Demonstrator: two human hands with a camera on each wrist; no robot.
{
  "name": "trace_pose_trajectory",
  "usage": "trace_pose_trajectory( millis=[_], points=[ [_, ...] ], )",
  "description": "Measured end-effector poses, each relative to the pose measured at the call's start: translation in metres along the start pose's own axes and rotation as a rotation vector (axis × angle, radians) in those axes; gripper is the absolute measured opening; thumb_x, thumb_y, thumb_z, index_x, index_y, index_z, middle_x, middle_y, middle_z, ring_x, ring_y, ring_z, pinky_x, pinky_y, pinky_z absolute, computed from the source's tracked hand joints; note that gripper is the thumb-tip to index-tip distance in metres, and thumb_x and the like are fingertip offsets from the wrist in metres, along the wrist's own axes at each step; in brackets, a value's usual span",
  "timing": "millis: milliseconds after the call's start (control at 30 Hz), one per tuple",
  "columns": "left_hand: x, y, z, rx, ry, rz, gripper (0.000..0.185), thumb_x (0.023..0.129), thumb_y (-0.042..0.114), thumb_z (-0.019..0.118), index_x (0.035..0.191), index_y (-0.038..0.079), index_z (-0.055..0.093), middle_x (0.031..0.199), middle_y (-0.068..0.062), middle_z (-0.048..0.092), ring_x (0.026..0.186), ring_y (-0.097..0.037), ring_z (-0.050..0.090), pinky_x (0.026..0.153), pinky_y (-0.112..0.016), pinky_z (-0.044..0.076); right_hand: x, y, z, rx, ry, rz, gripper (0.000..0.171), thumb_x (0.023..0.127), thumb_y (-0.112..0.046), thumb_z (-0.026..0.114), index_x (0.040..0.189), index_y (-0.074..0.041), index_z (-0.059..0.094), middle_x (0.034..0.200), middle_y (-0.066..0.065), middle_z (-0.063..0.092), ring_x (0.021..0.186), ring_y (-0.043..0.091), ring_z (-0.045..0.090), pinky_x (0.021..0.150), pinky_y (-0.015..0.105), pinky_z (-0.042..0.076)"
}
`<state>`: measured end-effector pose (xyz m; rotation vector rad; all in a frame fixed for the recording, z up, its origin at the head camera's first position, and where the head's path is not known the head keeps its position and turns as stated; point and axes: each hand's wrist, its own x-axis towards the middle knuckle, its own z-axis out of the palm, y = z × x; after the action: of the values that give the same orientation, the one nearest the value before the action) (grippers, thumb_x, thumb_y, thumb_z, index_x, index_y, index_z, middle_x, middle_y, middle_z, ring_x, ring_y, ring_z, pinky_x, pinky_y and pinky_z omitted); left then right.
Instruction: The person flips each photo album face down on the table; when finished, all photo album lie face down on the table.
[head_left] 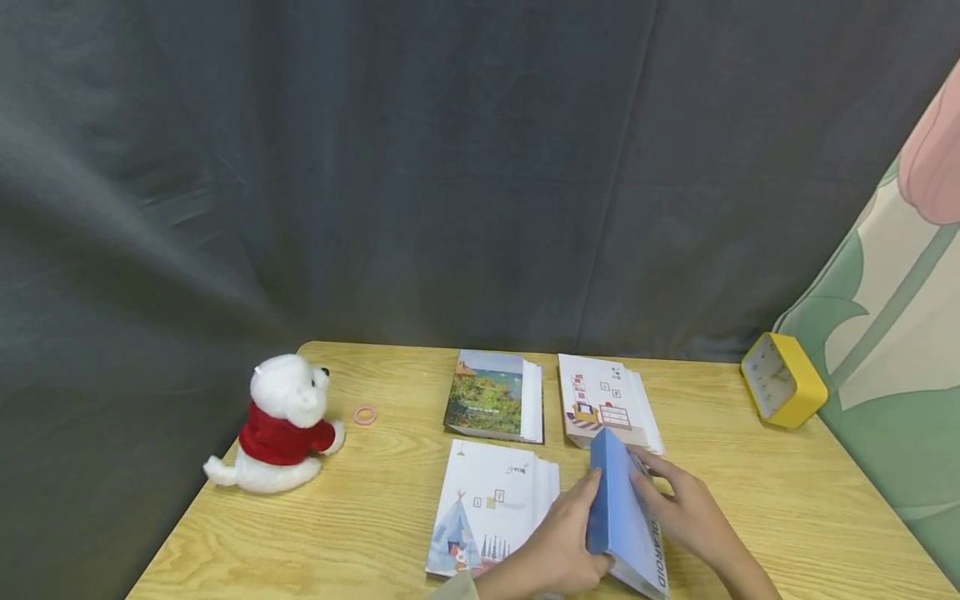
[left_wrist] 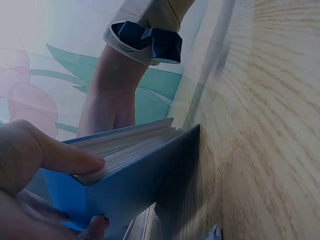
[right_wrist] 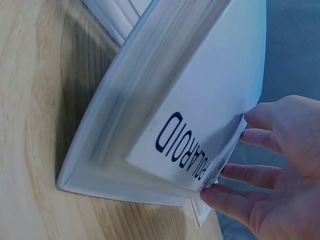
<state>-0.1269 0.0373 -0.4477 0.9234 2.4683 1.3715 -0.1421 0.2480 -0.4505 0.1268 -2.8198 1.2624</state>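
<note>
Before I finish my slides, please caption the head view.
Left hand and right hand hold a blue album at a wooden table with three other albums, plush toy and clock.

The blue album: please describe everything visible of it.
The blue album has a blue spine, a paler cover with dark POLAROID lettering, and whitish pages. Its covers look like stiff card. It tilts, spine raised, its lower edge apparently on the wooden table. The left hand grips the spine; the right hand touches the cover.

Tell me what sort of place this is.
Probably an indoor tabletop corner, perhaps arranged for filming: a dark curtain hangs behind the wooden table, and a flower-patterned backdrop stands along the right side.
</note>
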Motion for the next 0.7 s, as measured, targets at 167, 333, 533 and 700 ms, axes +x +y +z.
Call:
trace_pose_trajectory(
  millis=[167,333,533,700],
  points=[
    [0.001,0.0,0.002,-0.042,0.016,0.012,0.098,0.071,0.0,0.076,0.155,0.001,0.025,0.155,-0.016,0.032,0.136,-0.027,0.039,0.107,-0.036,0.038,0.0,0.003,-0.001,-0.023,0.029,0.004,0.047,0.104,-0.031,0.051,0.143,-0.005,0.052,0.13,0.025,0.06,0.119,0.044,0.055,0.089,0.058,0.05],
    [0.002,-0.003,0.005,-0.22,0.025,0.027,0.1,0.072,-0.003,0.075,0.156,0.002,0.021,0.152,-0.013,0.036,0.124,-0.017,0.05,0.096,-0.027,0.047,-0.001,0.006,-0.003,0.013,0.059,0.007,0.052,0.105,-0.038,0.047,0.145,-0.005,0.051,0.136,0.027,0.055,0.123,0.051,0.049,0.091,0.064,0.045],
    [0.006,-0.007,0.01,-0.462,-0.015,0.05,0.096,0.08,-0.002,0.07,0.158,0.008,0.015,0.142,-0.006,0.047,0.109,-0.006,0.058,0.082,-0.02,0.052,0.0,0.009,-0.004,0.195,0.063,0.011,0.056,0.107,-0.038,0.041,0.147,0.0,0.045,0.144,0.032,0.044,0.125,0.05,0.049,0.083,0.039,0.056],
    [0.01,-0.011,0.019,-0.479,-0.05,0.089,0.098,0.084,0.004,0.07,0.16,0.019,0.01,0.134,0.004,0.05,0.105,-0.001,0.055,0.084,-0.02,0.051,0.0,0.011,-0.003,0.293,0.058,0.04,0.061,0.108,-0.04,0.032,0.148,0.005,0.04,0.139,0.032,0.048,0.126,0.047,0.048,0.088,0.04,0.054]
  ],
)
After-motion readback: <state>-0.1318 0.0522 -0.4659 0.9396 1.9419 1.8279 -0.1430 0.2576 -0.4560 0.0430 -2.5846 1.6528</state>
